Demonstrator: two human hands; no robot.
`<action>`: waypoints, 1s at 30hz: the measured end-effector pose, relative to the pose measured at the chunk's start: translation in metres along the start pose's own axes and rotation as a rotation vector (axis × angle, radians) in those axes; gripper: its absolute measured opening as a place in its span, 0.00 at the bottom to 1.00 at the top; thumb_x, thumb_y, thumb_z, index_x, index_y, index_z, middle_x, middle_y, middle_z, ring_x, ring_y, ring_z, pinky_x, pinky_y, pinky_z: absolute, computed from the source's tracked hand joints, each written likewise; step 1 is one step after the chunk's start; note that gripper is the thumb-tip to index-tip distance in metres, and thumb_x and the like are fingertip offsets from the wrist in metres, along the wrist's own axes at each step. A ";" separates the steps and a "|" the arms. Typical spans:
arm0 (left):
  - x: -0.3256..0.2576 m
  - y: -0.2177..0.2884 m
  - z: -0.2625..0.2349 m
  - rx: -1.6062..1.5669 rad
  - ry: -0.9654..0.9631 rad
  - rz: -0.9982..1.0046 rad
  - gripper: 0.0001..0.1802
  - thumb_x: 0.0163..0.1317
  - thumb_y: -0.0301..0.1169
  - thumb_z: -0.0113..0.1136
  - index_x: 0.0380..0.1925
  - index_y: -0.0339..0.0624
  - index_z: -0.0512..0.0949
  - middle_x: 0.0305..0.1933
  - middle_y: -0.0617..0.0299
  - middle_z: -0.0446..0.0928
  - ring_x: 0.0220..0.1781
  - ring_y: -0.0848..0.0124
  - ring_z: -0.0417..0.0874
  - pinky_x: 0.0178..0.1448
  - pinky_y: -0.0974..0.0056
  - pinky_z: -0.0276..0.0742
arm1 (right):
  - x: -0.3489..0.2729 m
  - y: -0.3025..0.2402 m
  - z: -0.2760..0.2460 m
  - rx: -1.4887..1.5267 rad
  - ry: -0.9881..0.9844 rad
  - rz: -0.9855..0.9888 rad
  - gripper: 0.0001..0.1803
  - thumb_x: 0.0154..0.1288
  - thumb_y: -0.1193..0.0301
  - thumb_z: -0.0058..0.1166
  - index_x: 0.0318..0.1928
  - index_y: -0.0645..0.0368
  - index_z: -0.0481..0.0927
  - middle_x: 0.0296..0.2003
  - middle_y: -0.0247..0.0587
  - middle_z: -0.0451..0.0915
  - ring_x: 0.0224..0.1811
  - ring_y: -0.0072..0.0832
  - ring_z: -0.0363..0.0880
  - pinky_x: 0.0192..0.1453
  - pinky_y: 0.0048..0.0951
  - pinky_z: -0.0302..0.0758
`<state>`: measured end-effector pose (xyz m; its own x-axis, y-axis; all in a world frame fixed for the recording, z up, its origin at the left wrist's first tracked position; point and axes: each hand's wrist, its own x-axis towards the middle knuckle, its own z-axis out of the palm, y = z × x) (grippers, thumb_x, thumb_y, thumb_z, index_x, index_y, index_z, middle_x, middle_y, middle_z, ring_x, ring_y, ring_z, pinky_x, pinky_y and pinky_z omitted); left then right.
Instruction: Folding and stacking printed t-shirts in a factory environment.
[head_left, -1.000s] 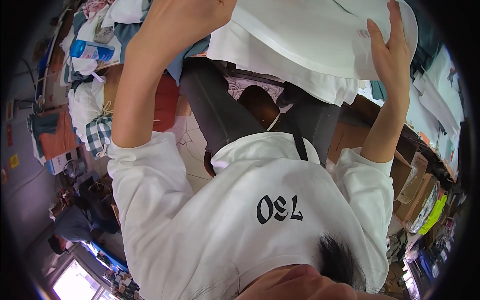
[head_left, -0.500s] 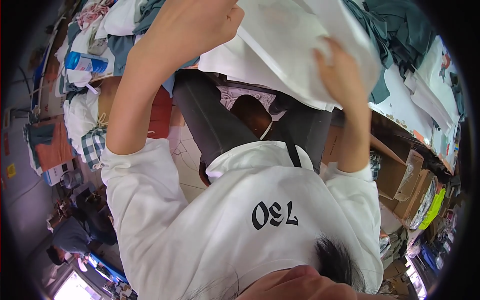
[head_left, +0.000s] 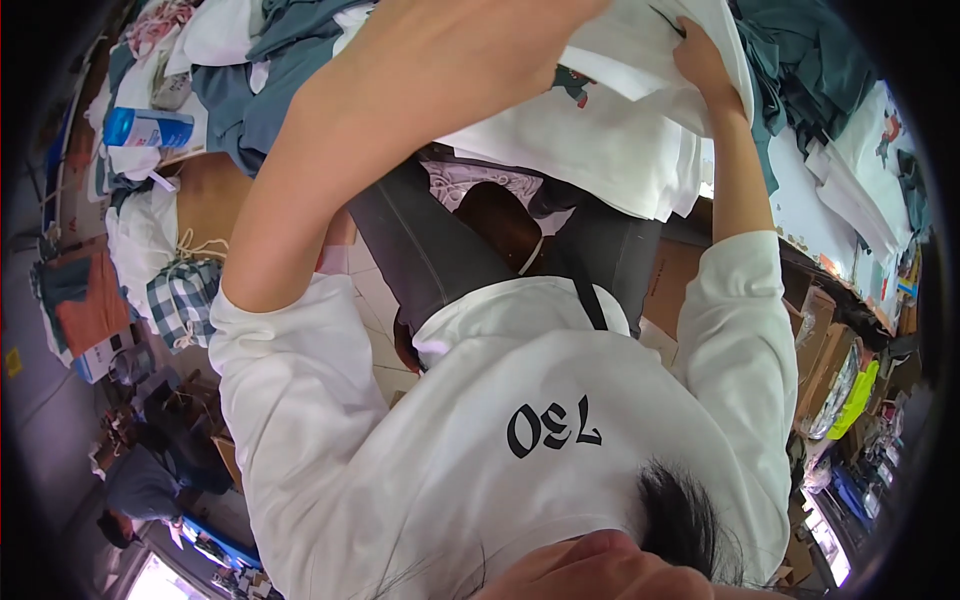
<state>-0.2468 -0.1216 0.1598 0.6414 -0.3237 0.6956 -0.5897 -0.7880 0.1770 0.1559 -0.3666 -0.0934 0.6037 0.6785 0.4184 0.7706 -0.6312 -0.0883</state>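
The frame's middle and bottom are filled by the person's own white sweatshirt [head_left: 470,440], with dark trousers [head_left: 420,240] seen above it. Across the upper centre a white garment [head_left: 600,150] is held up, with a small coloured print showing on it. Compared with half a second ago, the garment has been drawn further up and to the right, so that more of the trousers and the tiled floor [head_left: 370,300] beneath is uncovered. The fabric appears bunched rather than spread flat, which suggests it is being gathered or folded in the air; this is a judgement only.

The left hand [head_left: 470,45] has come much nearer the camera and now covers the upper centre. It is blurred and cut by the top edge, so whether its fingers are spread or closed cannot be told. The right hand [head_left: 700,60], at upper right, has slid higher along the cloth; its fingers are curled over the garment's top edge, pinching it.

At upper left a blue bottle [head_left: 148,128] lies among heaped grey and white clothes [head_left: 250,90]. Cardboard boxes [head_left: 820,350] stand at right.
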 end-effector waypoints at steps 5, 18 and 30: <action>-0.008 -0.003 -0.005 -0.003 0.008 0.011 0.28 0.50 0.10 0.52 0.56 0.22 0.69 0.63 0.45 0.65 0.62 0.48 0.73 0.62 0.54 0.74 | -0.009 -0.054 0.001 0.282 -0.049 0.208 0.16 0.65 0.73 0.49 0.50 0.63 0.82 0.44 0.57 0.84 0.51 0.51 0.81 0.59 0.39 0.75; -0.003 0.004 -0.010 0.112 -0.091 -0.072 0.26 0.53 0.12 0.53 0.56 0.22 0.69 0.63 0.45 0.65 0.60 0.49 0.75 0.60 0.56 0.76 | -0.019 -0.108 -0.026 0.075 -0.065 0.126 0.11 0.66 0.71 0.50 0.38 0.66 0.83 0.39 0.59 0.83 0.45 0.54 0.81 0.52 0.48 0.75; 0.007 0.005 -0.038 0.079 -0.059 -0.221 0.40 0.43 0.06 0.48 0.63 0.25 0.68 0.67 0.46 0.64 0.59 0.50 0.75 0.54 0.62 0.77 | -0.054 -0.204 -0.153 1.143 -0.418 0.345 0.11 0.70 0.63 0.54 0.39 0.58 0.80 0.26 0.32 0.77 0.36 0.26 0.81 0.45 0.30 0.78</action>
<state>-0.2643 -0.1081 0.1918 0.7795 -0.1675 0.6036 -0.3934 -0.8807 0.2637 -0.0653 -0.3317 0.0408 0.6654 0.7422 -0.0802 0.1707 -0.2558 -0.9515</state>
